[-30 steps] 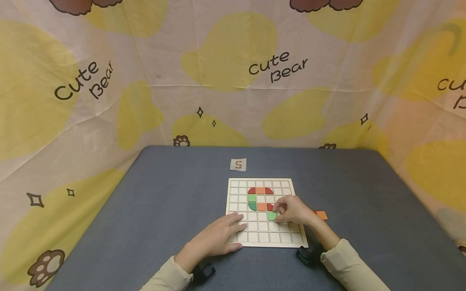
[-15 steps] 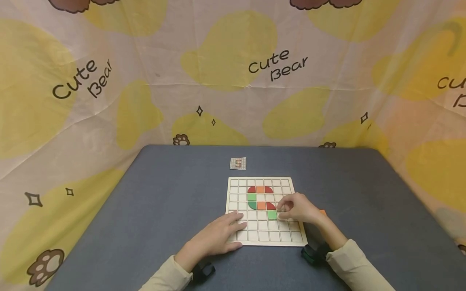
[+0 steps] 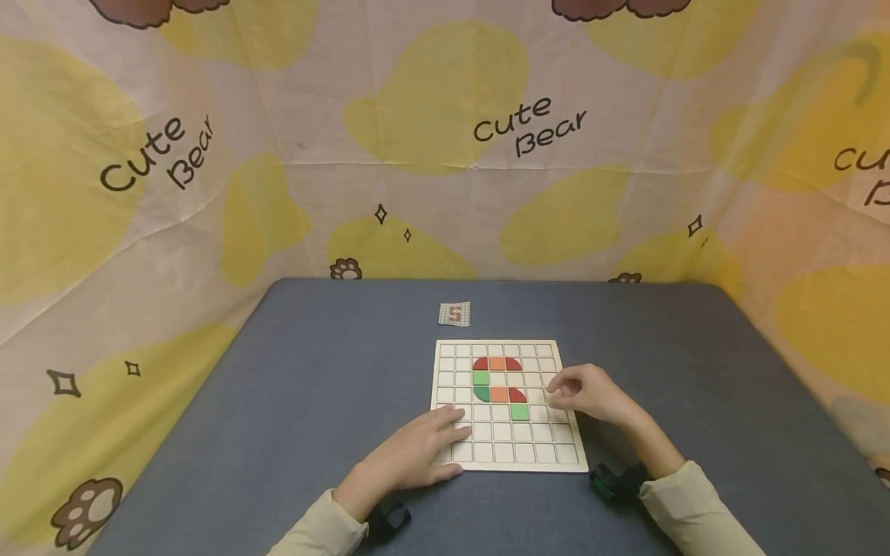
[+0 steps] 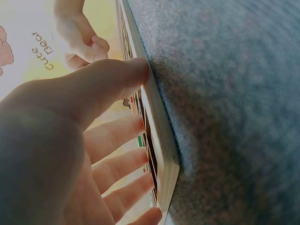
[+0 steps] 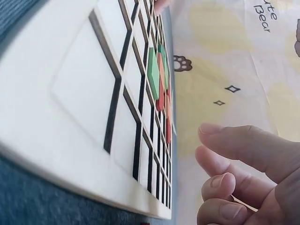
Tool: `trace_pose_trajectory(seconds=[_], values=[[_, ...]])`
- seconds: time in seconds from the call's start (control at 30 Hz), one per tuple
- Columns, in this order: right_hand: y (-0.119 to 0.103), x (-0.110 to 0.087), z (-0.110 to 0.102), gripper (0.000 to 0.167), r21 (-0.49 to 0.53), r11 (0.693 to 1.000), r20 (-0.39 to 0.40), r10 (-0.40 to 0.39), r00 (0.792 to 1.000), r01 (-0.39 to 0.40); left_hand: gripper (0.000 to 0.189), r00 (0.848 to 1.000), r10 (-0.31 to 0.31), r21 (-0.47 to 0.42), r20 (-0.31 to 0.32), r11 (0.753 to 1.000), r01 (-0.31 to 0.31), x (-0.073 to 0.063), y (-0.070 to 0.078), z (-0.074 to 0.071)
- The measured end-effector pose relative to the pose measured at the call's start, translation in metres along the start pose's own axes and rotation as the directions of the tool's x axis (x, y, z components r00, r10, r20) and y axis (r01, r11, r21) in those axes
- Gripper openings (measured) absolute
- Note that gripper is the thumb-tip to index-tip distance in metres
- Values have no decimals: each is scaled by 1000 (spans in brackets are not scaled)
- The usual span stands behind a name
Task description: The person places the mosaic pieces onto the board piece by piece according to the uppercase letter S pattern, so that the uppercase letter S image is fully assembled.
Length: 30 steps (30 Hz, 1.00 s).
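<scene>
A pale square grid board (image 3: pixel 490 453) lies on the table. Set in its cells are red quarter-round tiles (image 3: pixel 513 364), orange square tiles (image 3: pixel 499 394), light green square tiles (image 3: pixel 519 412) and a dark green quarter-round tile (image 3: pixel 482 394), together forming a curved shape. My left hand (image 3: pixel 420 448) rests on the board's near left corner, fingers spread over the cells; in the left wrist view its thumb (image 4: pixel 133 72) lies at the edge. Over the board's right edge hovers my right hand (image 3: pixel 591 394), fingers loosely bent. Nothing shows between its thumb and fingertips (image 5: pixel 211 129) in the right wrist view.
A small card (image 3: pixel 455 314) printed with a gridded, S-like figure lies behind the board. The dark blue table (image 3: pixel 334 347) extends on both sides, and a patterned cloth (image 3: pixel 431 100) hangs at its back. Dark devices (image 3: pixel 615 483) are strapped at the wrists.
My right hand has drawn back from the light green tile toward the board's right edge, leaving that tile in its cell. It now covers the loose tiles seen beside the board. The left hand stays put.
</scene>
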State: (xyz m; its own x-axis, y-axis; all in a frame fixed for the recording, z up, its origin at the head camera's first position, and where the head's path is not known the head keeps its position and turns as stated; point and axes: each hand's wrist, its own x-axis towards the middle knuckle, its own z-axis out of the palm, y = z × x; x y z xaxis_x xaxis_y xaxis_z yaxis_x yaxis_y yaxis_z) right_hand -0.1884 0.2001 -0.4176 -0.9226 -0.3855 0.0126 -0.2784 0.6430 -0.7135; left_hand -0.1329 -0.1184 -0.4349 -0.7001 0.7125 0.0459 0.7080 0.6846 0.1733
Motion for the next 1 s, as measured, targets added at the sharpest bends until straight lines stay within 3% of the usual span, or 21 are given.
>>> trace_pose_trajectory(seconds=[0.27,0.7,1.0], values=[[9,-6,-6,15,21,998,-2,51,999,-51,50,999,21,10,-25,1000,-21,-1,-1,2],[16,-15,-16,19,23,996,-27,84,996,-83,51,999,-23,-5,22,1000,23,-1,-1,2],[27,-17,-22,19,-13,996,-54,86,995,-87,51,1000,-18,3,17,1000,18,-1,0,2]])
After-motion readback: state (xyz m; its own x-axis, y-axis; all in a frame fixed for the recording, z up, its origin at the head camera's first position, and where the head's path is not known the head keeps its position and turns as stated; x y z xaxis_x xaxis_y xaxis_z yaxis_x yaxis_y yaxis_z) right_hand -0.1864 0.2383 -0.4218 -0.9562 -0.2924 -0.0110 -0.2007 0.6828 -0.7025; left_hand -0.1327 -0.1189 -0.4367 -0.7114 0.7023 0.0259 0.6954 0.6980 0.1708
